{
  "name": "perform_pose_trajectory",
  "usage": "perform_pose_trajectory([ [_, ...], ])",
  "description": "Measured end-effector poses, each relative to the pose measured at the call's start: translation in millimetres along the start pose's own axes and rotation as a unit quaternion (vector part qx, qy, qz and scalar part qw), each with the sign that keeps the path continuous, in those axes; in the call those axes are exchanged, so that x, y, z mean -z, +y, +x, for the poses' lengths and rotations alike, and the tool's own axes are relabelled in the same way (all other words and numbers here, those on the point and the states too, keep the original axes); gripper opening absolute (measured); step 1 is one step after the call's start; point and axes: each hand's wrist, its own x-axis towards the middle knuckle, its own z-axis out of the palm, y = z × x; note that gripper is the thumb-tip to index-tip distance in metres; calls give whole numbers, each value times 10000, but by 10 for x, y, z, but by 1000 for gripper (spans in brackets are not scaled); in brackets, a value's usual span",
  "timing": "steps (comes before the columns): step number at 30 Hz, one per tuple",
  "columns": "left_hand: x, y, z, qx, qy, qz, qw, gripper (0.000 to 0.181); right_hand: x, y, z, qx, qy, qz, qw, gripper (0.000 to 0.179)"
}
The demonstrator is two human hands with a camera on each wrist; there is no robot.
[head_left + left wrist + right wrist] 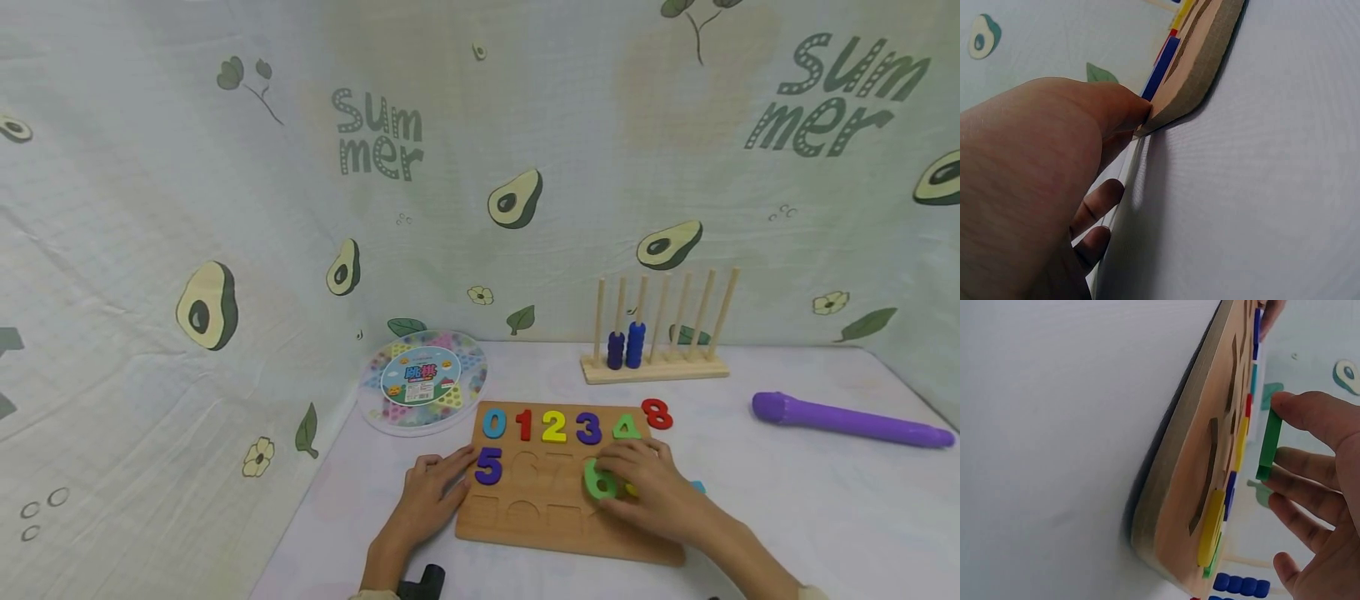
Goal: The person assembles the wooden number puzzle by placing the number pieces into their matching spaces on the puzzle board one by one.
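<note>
So, the green 6 (590,481) is in the right hand (651,485), pinched between thumb and fingertips, just over the board (570,545) towards its right edge, not touching it. Left hand (431,498) lies loose, fingertips against the board's left edge, no hold on anything that I can see. For a clean fit, I'd take the 6 left to the hollow (527,473) beside the 5 (489,468), which looks the match, clear of the yellow piece (1211,528) near the right edge. Keep it level, turn it to the outline, press flat; brace with the left.
</note>
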Motion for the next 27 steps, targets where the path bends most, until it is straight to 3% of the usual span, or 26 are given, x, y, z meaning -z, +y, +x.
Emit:
perform_pose_trajectory([
  [27,7,15,-2,119,-83,26,9999,44,-196,-234,334,-80,-443,-24,9990,40],
])
